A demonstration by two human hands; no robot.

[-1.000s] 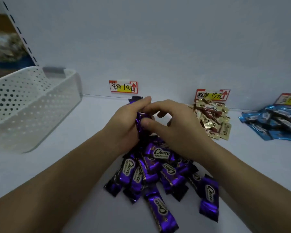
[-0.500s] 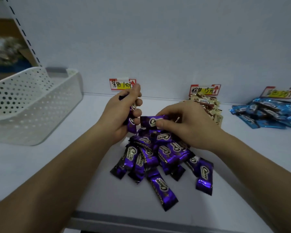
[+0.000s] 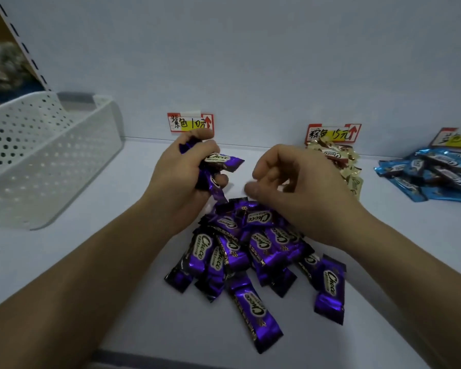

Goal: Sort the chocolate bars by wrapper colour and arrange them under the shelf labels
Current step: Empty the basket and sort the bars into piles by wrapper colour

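Head-cam view looking down at a white shelf [image 3: 96, 262], two bare forearms reaching in.

Left hand [image 3: 181, 179] is clamped on a small bunch of purple Choco bars [image 3: 218, 162]; 2 or 3 by the look, exact count unclear. One pokes out sideways toward the right hand, another hangs down past the fingers. Right hand [image 3: 298, 187] sits just beside it, fingers curled but apart, holding nothing, hovering over the far edge of the loose purple pile [image 3: 253, 251]. That pile lies directly below and nearer the wearer than both hands, bars overlapping every which way.

Beyond the left hand, on the back wall, is the purple price label [image 3: 190, 123]. Beyond the right hand: brown label [image 3: 333, 133] w/ gold-brown bars [image 3: 338, 161] heaped under it. Further right, blue bars [image 3: 431, 177] under a third label [image 3: 453, 138], partly cut off. White perforated basket [image 3: 45, 158] sits well left of the left hand.

Risks, as a judgement: wrappers look glossy, so adding more to the left-hand bunch could squeeze the dangling bar out. The pile's nearest bars lie close to the shelf's front edge; raking thru the heap could push one off. The gold-brown heap is close to the right hand's far side, so a wide sweep could mix colours.
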